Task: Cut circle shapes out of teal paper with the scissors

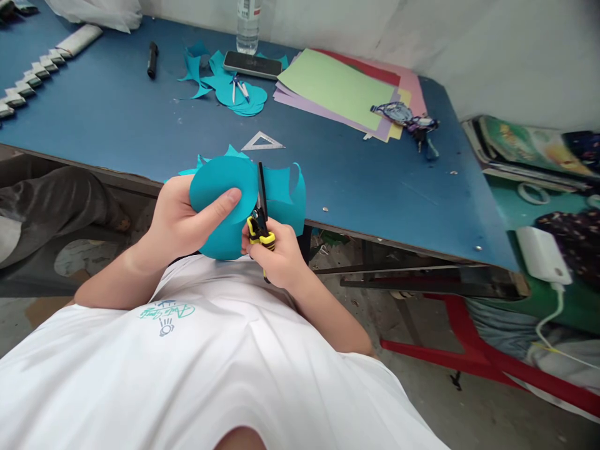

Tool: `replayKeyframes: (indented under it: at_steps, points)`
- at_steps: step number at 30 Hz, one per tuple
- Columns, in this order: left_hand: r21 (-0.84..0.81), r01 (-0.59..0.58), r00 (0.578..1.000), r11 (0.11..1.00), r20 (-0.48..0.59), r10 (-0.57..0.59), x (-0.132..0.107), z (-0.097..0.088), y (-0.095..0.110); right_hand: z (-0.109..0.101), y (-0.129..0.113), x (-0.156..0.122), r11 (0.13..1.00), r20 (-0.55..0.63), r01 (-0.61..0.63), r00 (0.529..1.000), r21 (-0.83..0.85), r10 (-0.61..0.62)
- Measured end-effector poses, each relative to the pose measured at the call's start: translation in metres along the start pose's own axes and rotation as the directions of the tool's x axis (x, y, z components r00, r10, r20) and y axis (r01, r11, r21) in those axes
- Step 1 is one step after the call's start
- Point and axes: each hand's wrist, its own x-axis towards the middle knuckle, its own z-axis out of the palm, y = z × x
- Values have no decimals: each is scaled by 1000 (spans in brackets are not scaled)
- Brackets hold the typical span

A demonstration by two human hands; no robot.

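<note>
My left hand (pixel 187 215) pinches a sheet of blue paper (pixel 218 178), its thumb lying on top of a rounded, nearly circular part. More of the same paper curls down below and out to the right, with jagged cut edges along its far side. In my right hand (pixel 279 253) is a pair of scissors (pixel 261 228) with yellow and black handles. Their dark blades point away from me, at the right edge of the rounded part. A clear set square (pixel 263 141) lies on the blue table just beyond the paper.
Blue paper circles (pixel 250 103) with a compass (pixel 240 89) on them lie farther back, among scraps. Around them are a phone (pixel 253 64), a water bottle (pixel 248 28), a black marker (pixel 152 60) and coloured sheets (pixel 337 87). A red chair (pixel 462 337) stands at the right.
</note>
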Motion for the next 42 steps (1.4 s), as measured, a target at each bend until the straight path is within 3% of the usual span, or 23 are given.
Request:
replayKeyframes:
  at_steps: [8,42]
  points:
    - [-69,52,994,996,99,-45,1,0,6,1,-1,0,1000,17,6,1000,13,-7]
    - [-45,23,996,999,85,-19,0,-1,7,1,0,-1,1000,0,2,1000,2,-2]
